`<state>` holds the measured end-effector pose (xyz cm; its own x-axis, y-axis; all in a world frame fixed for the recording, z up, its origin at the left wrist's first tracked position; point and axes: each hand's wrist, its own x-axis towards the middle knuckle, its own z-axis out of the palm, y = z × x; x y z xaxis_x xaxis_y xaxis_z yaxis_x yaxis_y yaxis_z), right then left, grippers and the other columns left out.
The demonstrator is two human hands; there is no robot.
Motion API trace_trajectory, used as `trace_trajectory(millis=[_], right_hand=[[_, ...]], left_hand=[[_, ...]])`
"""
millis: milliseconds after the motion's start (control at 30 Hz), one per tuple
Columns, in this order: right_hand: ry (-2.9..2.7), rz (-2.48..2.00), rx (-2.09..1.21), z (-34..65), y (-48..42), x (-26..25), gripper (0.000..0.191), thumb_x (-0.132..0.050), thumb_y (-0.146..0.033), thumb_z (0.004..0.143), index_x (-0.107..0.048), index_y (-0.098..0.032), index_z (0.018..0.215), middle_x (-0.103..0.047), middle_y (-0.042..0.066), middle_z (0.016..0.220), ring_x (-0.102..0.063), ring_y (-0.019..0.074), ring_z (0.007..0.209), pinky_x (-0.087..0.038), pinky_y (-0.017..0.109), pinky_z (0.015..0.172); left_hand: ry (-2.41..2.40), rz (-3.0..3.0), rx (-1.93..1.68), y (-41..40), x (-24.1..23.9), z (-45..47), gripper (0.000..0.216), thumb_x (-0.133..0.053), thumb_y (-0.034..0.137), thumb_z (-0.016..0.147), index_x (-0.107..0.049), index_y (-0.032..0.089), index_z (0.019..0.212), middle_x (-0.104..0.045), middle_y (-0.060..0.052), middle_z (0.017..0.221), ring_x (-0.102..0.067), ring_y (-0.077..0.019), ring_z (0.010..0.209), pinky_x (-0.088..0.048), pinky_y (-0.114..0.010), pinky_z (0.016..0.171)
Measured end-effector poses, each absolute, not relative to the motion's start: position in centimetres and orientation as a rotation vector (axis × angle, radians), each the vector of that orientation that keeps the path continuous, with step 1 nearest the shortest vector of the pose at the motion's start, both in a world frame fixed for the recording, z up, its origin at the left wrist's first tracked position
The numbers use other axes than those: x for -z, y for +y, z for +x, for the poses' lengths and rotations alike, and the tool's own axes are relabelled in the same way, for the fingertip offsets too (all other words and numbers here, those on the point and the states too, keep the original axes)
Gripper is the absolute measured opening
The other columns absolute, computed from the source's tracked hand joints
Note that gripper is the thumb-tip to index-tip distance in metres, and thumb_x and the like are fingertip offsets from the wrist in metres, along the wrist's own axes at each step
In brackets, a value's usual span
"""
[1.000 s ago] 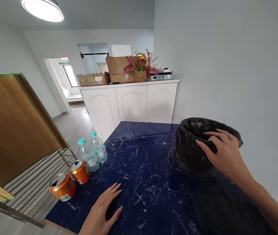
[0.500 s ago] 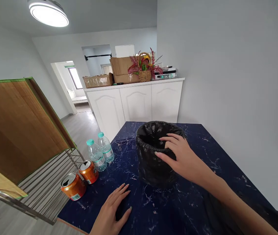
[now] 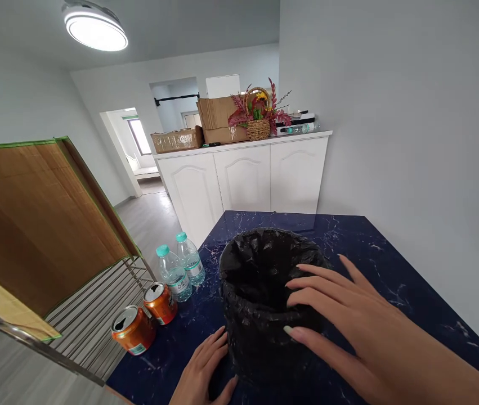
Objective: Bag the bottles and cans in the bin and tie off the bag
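The left hand [image 3: 205, 374], cut off at the wrist by the bottom edge, lies flat, fingers open, beside the black-lined bin [image 3: 256, 315] at lower centre of the blue table [image 3: 374, 264]. The right hand [image 3: 340, 320], from lower right, lays spread fingers over the bin's rim; whether it grips is unclear

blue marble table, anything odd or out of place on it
The round bin lined with a black bag stands on the blue marble tabletop, an unusual spot; the right hand holds its rim. Two opened orange drink cans sit near the table's left edge. Nothing spilled.
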<state>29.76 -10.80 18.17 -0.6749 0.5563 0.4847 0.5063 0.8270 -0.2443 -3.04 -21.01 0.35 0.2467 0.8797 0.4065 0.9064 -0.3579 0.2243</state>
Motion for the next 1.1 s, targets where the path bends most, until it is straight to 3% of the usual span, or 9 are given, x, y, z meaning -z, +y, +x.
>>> trace_trajectory(millis=[167, 300, 400, 500, 600, 700, 833, 1000, 1100], right_hand=[[-2.216, -0.697, 0.114, 31.0, -10.4, -17.9, 0.027, -0.054, -0.046, 0.11, -0.071, -0.028, 0.121, -0.08, 0.007, 0.126, -0.074, 0.0361, 0.124, -0.057, 0.067, 0.111], [-2.155, -0.712, 0.086, 31.7, -10.5, -18.9, 0.023, -0.054, -0.044, 0.111, -0.071, -0.031, 0.119, -0.081, 0.004, 0.115, -0.08, 0.0285, 0.106, -0.069, 0.044, 0.087], [-2.139, -0.737, 0.056, 31.5, -10.8, -19.7, 0.021, -0.052, -0.04, 0.113, -0.069, -0.029, 0.108, -0.078, 0.001, 0.093, -0.078, 0.0188, 0.073, -0.061, 0.031, 0.059], [-2.181, -0.712, 0.029, 31.0, -11.3, -20.2, 0.024, -0.05, -0.037, 0.114, -0.067, -0.027, 0.1, -0.071, -0.003, 0.077, -0.069, 0.0137, 0.056, -0.053, 0.028, 0.048], [-2.232, -0.689, 0.038, 31.0, -11.9, -20.3, 0.03, -0.045, -0.037, 0.116, -0.066, -0.027, 0.098, -0.069, -0.003, 0.073, -0.066, 0.0128, 0.051, -0.046, 0.028, 0.043], [-2.239, -0.7, 0.071, 31.3, -12.3, -20.4, 0.032, -0.043, -0.039, 0.117, -0.066, -0.026, 0.099, -0.07, -0.003, 0.074, -0.066, 0.0132, 0.05, -0.045, 0.029, 0.042], [-2.243, -0.708, 0.076, 31.5, -12.4, -20.6, 0.034, -0.042, -0.039, 0.117, -0.066, -0.026, 0.098, -0.071, -0.002, 0.075, -0.068, 0.0135, 0.053, -0.049, 0.028, 0.046], [-2.219, -0.749, 0.068, 31.5, -12.1, -20.7, 0.032, -0.044, -0.038, 0.116, -0.067, -0.026, 0.098, -0.071, -0.003, 0.076, -0.069, 0.0138, 0.055, -0.049, 0.029, 0.048], [-2.196, -0.775, 0.084, 31.5, -11.8, -20.7, 0.031, -0.045, -0.037, 0.116, -0.067, -0.026, 0.097, -0.072, -0.002, 0.076, -0.068, 0.0143, 0.053, -0.049, 0.03, 0.048]], left_hand=[[-1.696, -2.487, 0.654, -20.9, -1.8, -3.2, 0.045, -0.068, 0.033, 0.1, -0.064, 0.038, 0.145, -0.078, -0.004, 0.138, -0.073, -0.0292, 0.13, -0.065, -0.043, 0.107], [-1.632, -2.25, 0.706, -19.0, -8.5, -4.6, 0.022, -0.06, 0.028, 0.105, -0.072, 0.033, 0.122, -0.083, -0.003, 0.112, -0.079, -0.0252, 0.104, -0.066, -0.039, 0.091], [-1.621, -1.965, 0.654, -15.4, -15.2, -6.2, 0.023, -0.057, 0.035, 0.107, -0.072, 0.026, 0.122, -0.081, -0.009, 0.111, -0.074, -0.0294, 0.102, -0.059, -0.046, 0.093], [-1.736, -1.757, 0.404, -10.5, -19.8, -7.8, 0.037, -0.049, 0.04, 0.11, -0.07, 0.02, 0.133, -0.077, -0.016, 0.127, -0.067, -0.0383, 0.122, -0.052, -0.055, 0.103], [-1.927, -1.71, 0.081, -6.2, -21.2, -9.4, 0.045, -0.052, 0.039, 0.107, -0.065, 0.014, 0.142, -0.074, -0.022, 0.137, -0.06, -0.0416, 0.139, -0.042, -0.058, 0.115], [-2.01, -1.746, -0.033, -3.8, -20.6, -10.4, 0.042, -0.058, 0.035, 0.104, -0.069, 0.01, 0.136, -0.08, -0.024, 0.122, -0.071, -0.0417, 0.126, -0.041, -0.06, 0.116], [-2.019, -1.797, -0.037, -3.5, -20.3, -10.0, 0.036, -0.056, 0.035, 0.106, -0.07, 0.016, 0.134, -0.084, -0.018, 0.114, -0.079, -0.0377, 0.109, -0.052, -0.05, 0.103], [-1.919, -1.665, 0.291, -6.7, -24.4, -6.3, 0.041, -0.051, 0.045, 0.111, -0.065, 0.024, 0.143, -0.08, -0.012, 0.128, -0.077, -0.0343, 0.108, -0.058, -0.042, 0.087], [-1.724, -1.548, 0.661, -9.9, -28.5, -3.4, 0.048, -0.049, 0.053, 0.112, -0.064, 0.022, 0.146, -0.078, -0.01, 0.132, -0.074, -0.0317, 0.116, -0.057, -0.045, 0.099]])
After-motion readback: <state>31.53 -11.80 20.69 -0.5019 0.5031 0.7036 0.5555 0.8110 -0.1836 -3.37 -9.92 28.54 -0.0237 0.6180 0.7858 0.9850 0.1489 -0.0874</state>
